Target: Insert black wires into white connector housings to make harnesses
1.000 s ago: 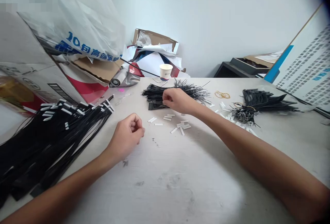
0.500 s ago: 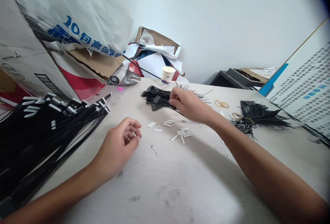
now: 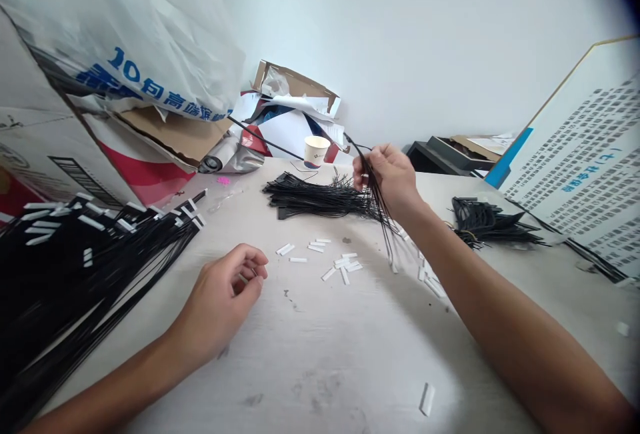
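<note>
My right hand [image 3: 387,177] grips a small bunch of black wires [image 3: 383,211] above the table, their thin ends hanging down toward the white pieces. Behind and to the left of it lies a pile of similar black wires [image 3: 310,195] with dark flat ends. My left hand [image 3: 233,294] rests at the table with loosely curled fingers, thumb apart, and nothing visible in it. Between the hands several small white strips [image 3: 345,264] are scattered. Others lie partly hidden by my right forearm, and one white strip [image 3: 427,399] lies near the front.
A large heap of black wires with white ends [image 3: 90,274] covers the left side. Black bundles [image 3: 493,221] lie at the right beside a printed board [image 3: 575,154]. A paper cup [image 3: 316,153], open boxes [image 3: 297,84] and a plastic bag [image 3: 145,27] stand at the back.
My right hand has lifted a bunch of black wires off the pile and moved right. The left hand keeps nearly the same pose. The view has shifted slightly.
</note>
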A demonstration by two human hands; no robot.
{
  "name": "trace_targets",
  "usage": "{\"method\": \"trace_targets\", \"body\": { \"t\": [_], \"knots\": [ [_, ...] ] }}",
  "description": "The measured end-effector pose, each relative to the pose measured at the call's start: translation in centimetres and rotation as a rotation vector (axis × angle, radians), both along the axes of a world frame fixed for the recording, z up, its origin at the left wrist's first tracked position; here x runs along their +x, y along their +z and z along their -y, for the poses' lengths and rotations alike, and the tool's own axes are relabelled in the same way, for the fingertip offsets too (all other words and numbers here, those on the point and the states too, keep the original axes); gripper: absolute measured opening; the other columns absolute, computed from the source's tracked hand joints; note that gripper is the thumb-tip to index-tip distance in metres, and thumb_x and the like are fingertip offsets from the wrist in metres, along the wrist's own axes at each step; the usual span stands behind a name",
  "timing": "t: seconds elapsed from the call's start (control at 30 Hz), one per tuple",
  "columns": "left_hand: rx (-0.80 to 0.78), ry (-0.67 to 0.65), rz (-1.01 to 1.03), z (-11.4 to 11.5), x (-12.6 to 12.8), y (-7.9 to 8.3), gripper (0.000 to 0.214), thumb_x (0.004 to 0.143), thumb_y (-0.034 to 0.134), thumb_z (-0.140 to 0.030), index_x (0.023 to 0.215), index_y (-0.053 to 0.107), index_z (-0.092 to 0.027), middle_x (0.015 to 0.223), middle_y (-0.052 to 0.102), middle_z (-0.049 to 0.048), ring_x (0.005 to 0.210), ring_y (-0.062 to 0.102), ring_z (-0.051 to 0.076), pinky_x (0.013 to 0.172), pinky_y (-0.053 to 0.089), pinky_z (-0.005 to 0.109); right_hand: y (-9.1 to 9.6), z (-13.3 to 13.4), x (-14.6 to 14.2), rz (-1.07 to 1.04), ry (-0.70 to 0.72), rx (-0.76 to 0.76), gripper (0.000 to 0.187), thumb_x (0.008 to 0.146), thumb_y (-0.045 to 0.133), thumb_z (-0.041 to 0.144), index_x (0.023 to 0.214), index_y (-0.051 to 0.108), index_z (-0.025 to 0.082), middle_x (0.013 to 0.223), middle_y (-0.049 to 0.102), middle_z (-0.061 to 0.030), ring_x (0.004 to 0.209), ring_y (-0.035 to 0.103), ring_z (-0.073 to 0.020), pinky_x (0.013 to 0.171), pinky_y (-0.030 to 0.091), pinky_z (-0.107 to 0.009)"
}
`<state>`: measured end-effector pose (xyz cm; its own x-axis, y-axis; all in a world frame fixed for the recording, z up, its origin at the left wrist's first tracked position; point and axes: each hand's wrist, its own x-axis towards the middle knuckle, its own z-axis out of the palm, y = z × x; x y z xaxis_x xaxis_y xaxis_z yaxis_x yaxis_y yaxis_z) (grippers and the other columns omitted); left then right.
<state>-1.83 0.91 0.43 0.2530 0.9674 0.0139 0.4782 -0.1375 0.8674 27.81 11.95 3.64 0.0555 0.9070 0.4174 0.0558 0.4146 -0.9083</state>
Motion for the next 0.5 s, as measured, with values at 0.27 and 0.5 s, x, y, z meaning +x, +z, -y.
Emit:
{"method": "trace_targets", "body": {
  "t": [0.27,0.5],
  "knots": [
    [0.249,0.054,-0.145,-0.2,2.2,1.2,0.007,0.085,0.052,-0.019,0.088,0.058,-0.022,0.087,0.068,0.0018,0.074,0.065,0.017,0.060,0.051,0.027,2.9,-0.8,0.2,-0.040,-0.035,0.102,0.027,0.079,0.061,0.039,0.085,0.037,0.027,0.073,0.049,0.0020,0.061,0.049,-0.0147,0.057,0.042,-0.033],
    [0.641,-0.194,-0.390,-7.8,10.0,2.1,0.040,0.091,0.041,-0.013,0.130,0.051,-0.012,0.136,0.059,0.0119,0.128,0.051,0.020,0.109,0.038,0.035,4.7,-1.5,1.4,-0.096,0.142,-0.019,0.018,0.075,0.057,0.031,0.092,0.054,0.024,0.071,0.047,-0.0001,0.067,0.051,-0.0161,0.061,0.044,-0.034]
  ]
}}
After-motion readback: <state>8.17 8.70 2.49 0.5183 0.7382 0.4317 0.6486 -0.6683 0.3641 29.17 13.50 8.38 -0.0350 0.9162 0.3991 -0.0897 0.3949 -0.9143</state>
